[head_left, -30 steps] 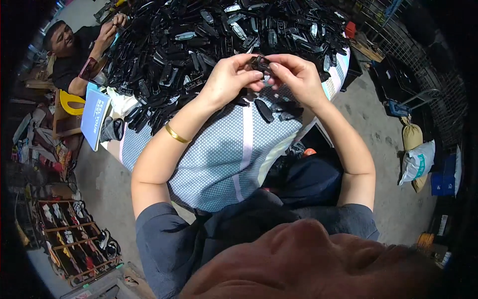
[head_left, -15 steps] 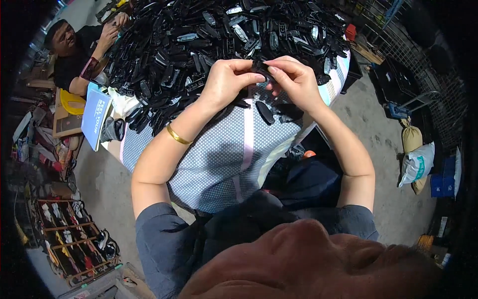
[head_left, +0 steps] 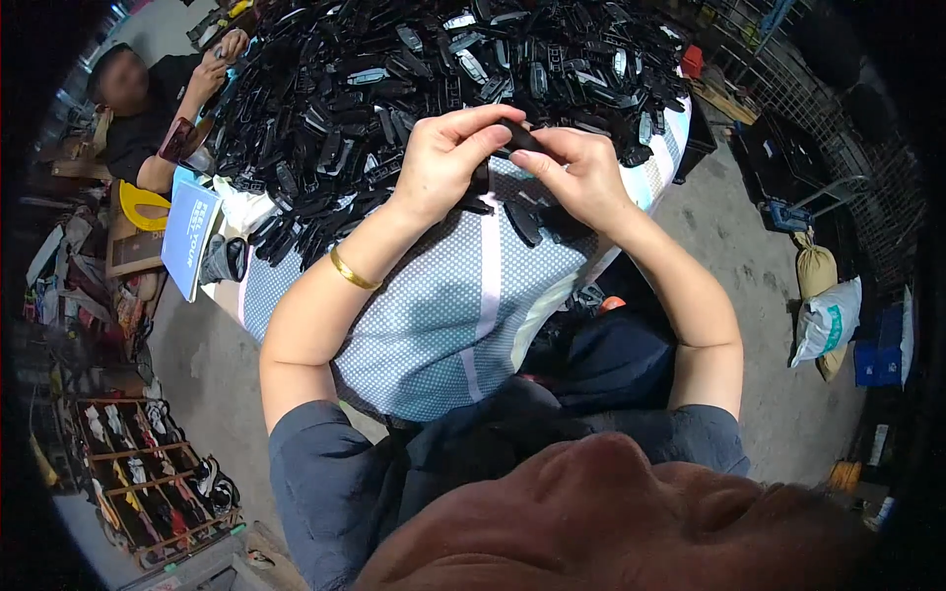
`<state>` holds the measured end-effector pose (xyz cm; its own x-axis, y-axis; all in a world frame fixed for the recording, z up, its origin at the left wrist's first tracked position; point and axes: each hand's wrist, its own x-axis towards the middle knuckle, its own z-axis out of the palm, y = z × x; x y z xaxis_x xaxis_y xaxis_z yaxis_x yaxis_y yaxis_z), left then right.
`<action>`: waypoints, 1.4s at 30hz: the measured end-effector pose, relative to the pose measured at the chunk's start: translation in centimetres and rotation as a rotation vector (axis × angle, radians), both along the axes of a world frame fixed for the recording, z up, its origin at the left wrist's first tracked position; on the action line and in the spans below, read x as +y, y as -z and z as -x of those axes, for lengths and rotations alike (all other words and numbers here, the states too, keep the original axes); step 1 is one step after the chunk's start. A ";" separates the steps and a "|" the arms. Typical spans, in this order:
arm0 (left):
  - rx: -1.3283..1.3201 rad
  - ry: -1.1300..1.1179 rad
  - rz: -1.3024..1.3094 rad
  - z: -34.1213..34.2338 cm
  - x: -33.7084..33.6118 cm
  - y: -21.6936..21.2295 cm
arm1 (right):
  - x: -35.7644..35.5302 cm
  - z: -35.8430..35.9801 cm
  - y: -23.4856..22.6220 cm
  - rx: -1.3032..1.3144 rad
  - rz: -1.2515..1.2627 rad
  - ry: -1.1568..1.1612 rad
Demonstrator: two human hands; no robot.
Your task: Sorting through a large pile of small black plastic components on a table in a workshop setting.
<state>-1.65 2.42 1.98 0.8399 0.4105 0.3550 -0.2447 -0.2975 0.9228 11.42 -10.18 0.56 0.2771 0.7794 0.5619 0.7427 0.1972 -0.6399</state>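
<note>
Above the near edge of the pile, my left hand [head_left: 441, 165] pinches one end of a small, dark, elongated piece [head_left: 519, 138] between thumb and fingers. My right hand [head_left: 589, 179] grips its other end, thumb on the near side. The piece slants between the fingertips with a smooth black face showing; the fingers cover its ends. Just below the hands, a loose oval black piece [head_left: 522, 225] lies on the patterned cloth [head_left: 414, 335]. Beyond them spreads a large heap of similar black pieces [head_left: 394, 123], some with shiny faces.
At the far left, a co-worker's hands [head_left: 219, 61] are at the heap's edge. A blue booklet [head_left: 189, 236] and a dark cup-like object [head_left: 227, 258] sit at the left table edge. Sacks [head_left: 826, 325] stand on the floor at right; a shoe rack [head_left: 148, 473] stands lower left.
Both hands have turned the black piece, and it now shows a longer smooth face. My right fingers have curled in closer around it. The co-worker's hands shifted slightly.
</note>
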 end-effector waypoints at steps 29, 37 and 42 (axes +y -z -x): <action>0.176 -0.104 -1.136 -0.8 -2.0 3.7 | -1.3 -4.4 -0.4 -0.237 0.661 -0.204; 0.155 0.021 -1.088 -3.5 -0.7 1.5 | -1.5 -4.4 1.0 -0.203 0.464 0.085; 0.103 -0.161 -1.122 -4.5 3.0 -0.2 | -1.6 -5.5 1.9 -0.088 0.293 0.128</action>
<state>2.85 5.44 2.18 0.8525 0.0102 0.5226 -0.0672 -0.9894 0.1290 16.92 -11.75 -1.32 0.3439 0.8734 0.3448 0.8043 -0.0845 -0.5881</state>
